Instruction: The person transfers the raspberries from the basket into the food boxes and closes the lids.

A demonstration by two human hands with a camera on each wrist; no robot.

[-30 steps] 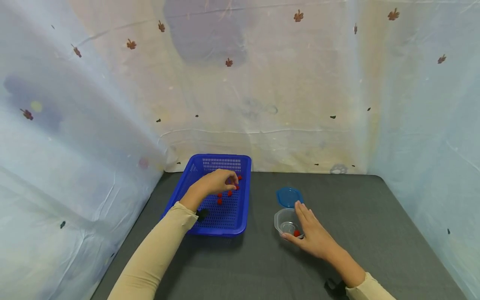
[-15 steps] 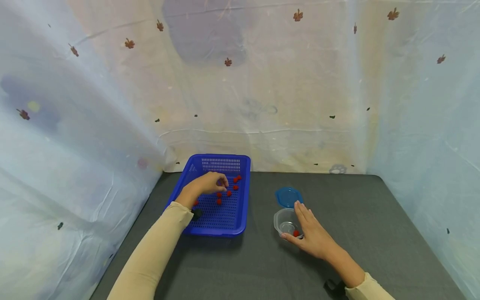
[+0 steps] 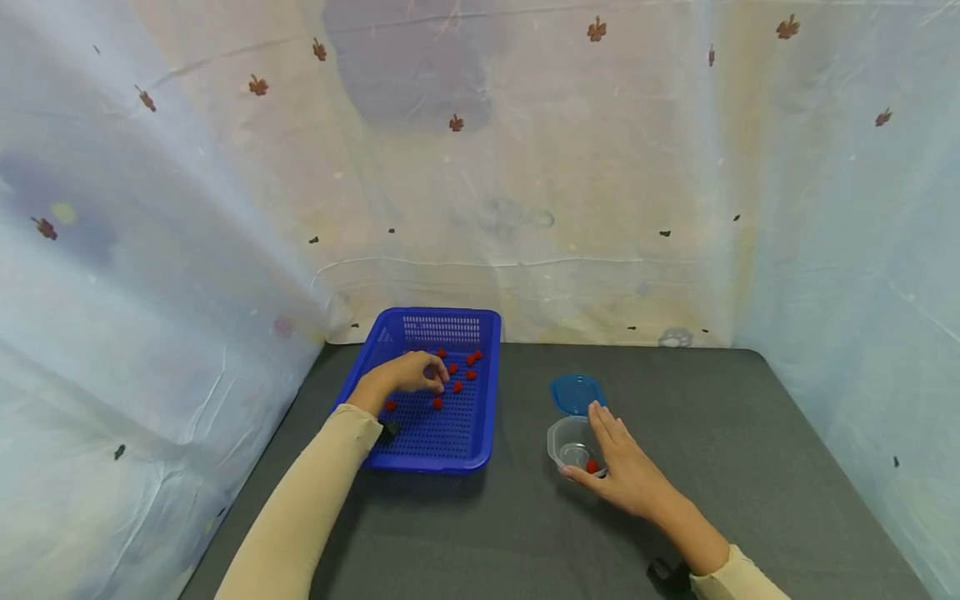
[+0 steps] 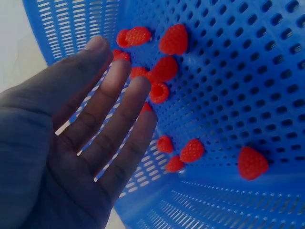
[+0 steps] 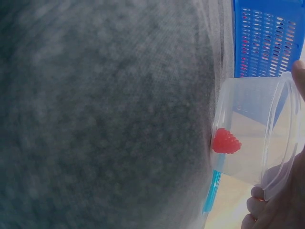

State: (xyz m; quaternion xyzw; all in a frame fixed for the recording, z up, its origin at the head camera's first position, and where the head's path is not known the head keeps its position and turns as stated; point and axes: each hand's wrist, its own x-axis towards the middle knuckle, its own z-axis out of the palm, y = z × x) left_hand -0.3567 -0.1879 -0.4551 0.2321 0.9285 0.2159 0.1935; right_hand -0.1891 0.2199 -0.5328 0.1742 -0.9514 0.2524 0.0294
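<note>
Inside the blue slotted plastic basket (image 3: 476,446), my left hand (image 3: 405,372) hovers over scattered red raspberries (image 3: 437,403). The left wrist view shows its fingers (image 4: 126,112) loosely bent, with no berry visibly held and several raspberries (image 4: 164,69) just beyond the tips. On the right, my right hand (image 3: 628,473) holds a clear plastic container (image 3: 557,442) at its rim, thumb on the near side and fingers on the far side. One raspberry (image 5: 226,141) lies on the container's bottom.
A blue lid (image 3: 577,393) lies flat just behind the container. All stands on a grey-covered table (image 3: 525,533). A patterned curtain (image 3: 525,192) hangs behind the table and along both sides.
My left hand has moved left and slightly nearer within the basket, baring raspberries that it hid before. The right hand and the container stay in place.
</note>
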